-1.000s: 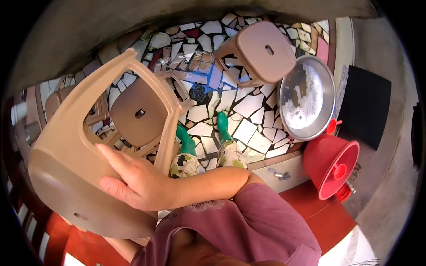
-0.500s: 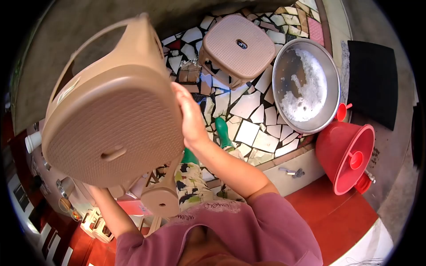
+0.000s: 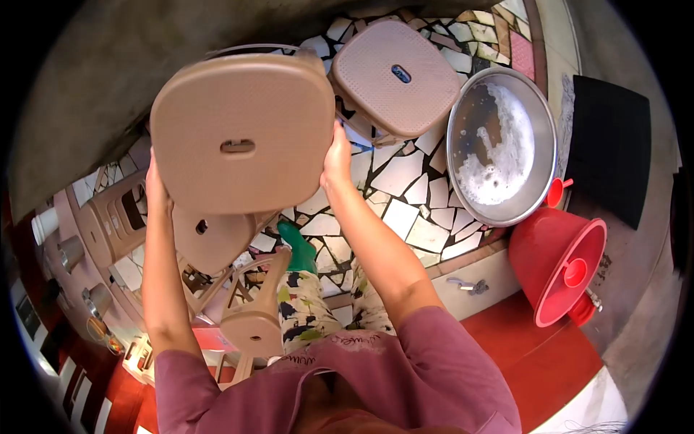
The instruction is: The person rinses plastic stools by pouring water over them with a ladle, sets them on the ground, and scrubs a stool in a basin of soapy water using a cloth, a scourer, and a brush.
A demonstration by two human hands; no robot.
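A beige plastic stool [image 3: 242,173] is held up in front of me, its textured seat with a slot facing the camera. My left hand [image 3: 157,188] grips its left side, fingers mostly hidden behind the edge. On the opposite side my right hand [image 3: 337,160] holds the edge, thumb along the rim. Just beyond it, a second beige stool [image 3: 394,54] stands upright on the mosaic floor. A large metal basin [image 3: 454,155] of foamy water sits to its right.
At the right are a red bucket [image 3: 531,249], a red dipper [image 3: 575,273] and a black mat [image 3: 607,145]. More beige stools [image 3: 249,329] lie at lower left, some tipped over. A concrete wall [image 3: 94,79] rises at upper left. A raised ledge [image 3: 466,278] borders the tiled floor.
The held stool has moved right and farther from the camera, and its seat has turned squarer to view. Both hands have moved with it, uncovering stools at left. My left hand has come into view.
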